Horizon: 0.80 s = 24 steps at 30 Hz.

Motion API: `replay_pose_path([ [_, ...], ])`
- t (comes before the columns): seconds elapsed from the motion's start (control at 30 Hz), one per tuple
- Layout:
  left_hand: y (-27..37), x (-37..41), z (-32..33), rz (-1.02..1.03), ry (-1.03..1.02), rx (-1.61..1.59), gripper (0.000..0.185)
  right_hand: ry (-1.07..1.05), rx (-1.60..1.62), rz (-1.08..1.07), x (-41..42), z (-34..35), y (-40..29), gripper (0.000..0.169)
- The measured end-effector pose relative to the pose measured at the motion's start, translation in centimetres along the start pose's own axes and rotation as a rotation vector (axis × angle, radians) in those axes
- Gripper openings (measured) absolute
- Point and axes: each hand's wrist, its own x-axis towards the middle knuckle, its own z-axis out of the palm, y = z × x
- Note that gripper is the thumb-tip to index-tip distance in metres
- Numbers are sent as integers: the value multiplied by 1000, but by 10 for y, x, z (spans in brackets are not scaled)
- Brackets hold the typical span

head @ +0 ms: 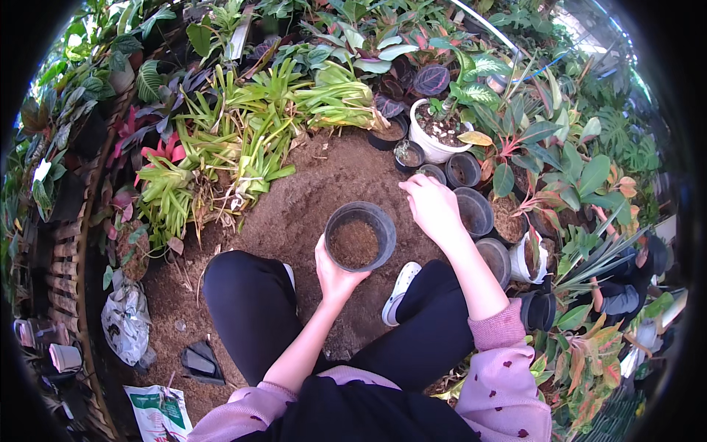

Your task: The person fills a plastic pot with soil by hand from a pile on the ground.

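My left hand [336,271] holds a black plastic nursery pot [389,235] from below and the side. Brown soil [353,243] fills the lower part of that pot. My right hand [433,207] hovers over the ground to the pot's upper right, fingers bent, the fingertips pointing left. Whether anything small is pinched there I cannot tell. Just beyond the knuckles a small black pot [434,172] is partly hidden. Another soil-filled black pot [474,210] stands to the right of this hand. Between my shoes, loose brown soil [331,171] spreads ahead.
Uprooted green leafy plants [243,127] lie in a heap at the upper left. A white pot [433,146] with a plant stands beyond several black pots. At left are a plastic bag [126,317] and a printed sack [157,411]. Another person [624,276] is at far right.
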Motion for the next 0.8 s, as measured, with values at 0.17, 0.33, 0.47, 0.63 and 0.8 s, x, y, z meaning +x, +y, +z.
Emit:
replay_pose_path([
  [0.17, 3, 5, -3, 33, 13, -1, 107, -79, 405, -21, 2, 1, -17, 18],
  [0.33, 5, 11, -11, 44, -4, -41, 106, -333, 460, 170, 13, -31, -41, 17],
  [0.47, 10, 16, -9, 85, -20, -83, 106, 47, 594, -184, 3, -8, -33, 17],
  [0.63, 14, 15, -10, 138, 1, -125, 102, -242, 533, -159, -3, -11, -50, 21],
  [0.8, 24, 16, -13, 189, -61, -73, 99, -415, 436, -331, -17, 8, -63, 31],
])
